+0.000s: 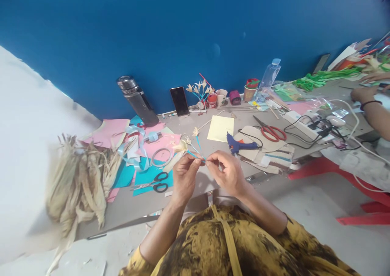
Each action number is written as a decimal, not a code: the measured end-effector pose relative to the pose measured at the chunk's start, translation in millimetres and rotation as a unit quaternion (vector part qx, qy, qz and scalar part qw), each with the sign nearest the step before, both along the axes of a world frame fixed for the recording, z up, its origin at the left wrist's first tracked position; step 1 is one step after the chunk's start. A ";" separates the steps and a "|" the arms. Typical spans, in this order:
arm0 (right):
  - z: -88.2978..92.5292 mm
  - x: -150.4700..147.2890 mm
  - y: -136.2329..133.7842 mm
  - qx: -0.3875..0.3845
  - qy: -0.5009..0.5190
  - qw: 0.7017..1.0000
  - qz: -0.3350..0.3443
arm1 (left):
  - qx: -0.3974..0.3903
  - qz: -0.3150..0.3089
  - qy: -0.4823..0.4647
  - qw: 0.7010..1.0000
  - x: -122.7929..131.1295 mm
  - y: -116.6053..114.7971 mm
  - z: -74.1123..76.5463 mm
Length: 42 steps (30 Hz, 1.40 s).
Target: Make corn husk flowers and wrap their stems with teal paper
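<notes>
Close together above the table's front edge, my left hand (185, 176) and my right hand (228, 173) pinch with thumb and forefinger. A spray of handmade cream flowers (180, 145) sticks out beyond my left fingers. Its thin blue stems (198, 144) run back into both pinches, and their ends are hidden by my fingertips. A further small flower (195, 132) tops one of these stems. Black-handled scissors (160, 182) lie left of my left hand, near a roll of tape (161, 157). Right of my right hand is a blue glue gun (240, 145).
Dried husks (82, 182) hang over the table's left end. A dark flask (138, 101), a phone (179, 100), finished flowers (201, 90) and a plastic bottle (268, 79) stand along the wall. Red-handled scissors (272, 132) and a power strip (304, 123) lie rightward, near another person's arm (376, 113).
</notes>
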State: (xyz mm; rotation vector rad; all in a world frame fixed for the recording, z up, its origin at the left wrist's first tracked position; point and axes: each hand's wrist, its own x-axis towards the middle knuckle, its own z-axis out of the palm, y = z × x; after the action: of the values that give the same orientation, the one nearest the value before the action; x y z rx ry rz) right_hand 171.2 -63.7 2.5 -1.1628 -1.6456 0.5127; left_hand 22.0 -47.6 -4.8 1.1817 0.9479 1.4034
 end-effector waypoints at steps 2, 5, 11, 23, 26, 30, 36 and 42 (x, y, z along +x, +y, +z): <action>2.0 1.0 -0.4 -0.056 0.024 0.998 0.012 | 0.002 -0.008 0.017 1.000 -0.1 -1.1 3.2; 1.4 0.6 -0.7 -0.090 0.042 0.995 0.020 | -0.021 -0.004 0.037 0.999 1.2 -2.4 6.7; -13.7 -6.5 0.6 -0.031 0.032 0.999 -0.024 | -0.058 0.056 0.073 0.994 8.2 -3.6 5.2; -17.5 -6.0 4.8 -0.084 0.090 0.992 -0.021 | -0.142 -0.038 -0.035 0.988 4.7 -1.2 0.2; -17.5 -7.1 4.3 -0.099 0.118 0.988 -0.005 | -0.139 -0.019 0.000 0.990 2.7 -0.3 0.7; -15.9 -7.3 6.6 -0.191 0.200 0.960 0.033 | -0.127 -0.030 0.036 0.991 3.6 2.1 1.8; -18.0 32.3 19.0 -0.184 0.154 0.971 0.000 | -0.159 -0.035 -0.002 0.987 4.8 6.9 4.3; -22.6 102.9 43.4 -0.082 -0.340 0.931 -0.099 | -0.183 -0.014 0.009 0.983 -3.4 19.3 7.0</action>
State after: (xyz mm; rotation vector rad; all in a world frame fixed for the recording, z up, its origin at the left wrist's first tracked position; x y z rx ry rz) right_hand 274.1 -20.3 -20.2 -1.7436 -2.0528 0.1086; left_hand 18.6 -28.3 2.2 0.9275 1.1413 1.1360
